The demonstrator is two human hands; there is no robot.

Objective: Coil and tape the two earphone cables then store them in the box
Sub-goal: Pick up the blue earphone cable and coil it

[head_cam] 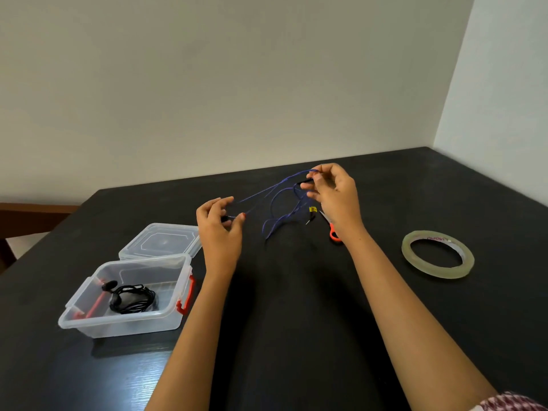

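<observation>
Loosely, thin blue cable (280, 181) looped, pinched between hands (221, 229) (335, 200)

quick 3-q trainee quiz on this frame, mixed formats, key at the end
1. True or false: the black earphones already lie coiled inside the clear box.
2. What do the left hand and right hand both hold? A) a blue cable B) a white cable C) the box lid
3. Fill in: the tape roll lies to the ___ of the scissors.

Key: 1 true. 2 A, the blue cable. 3 right.
</observation>
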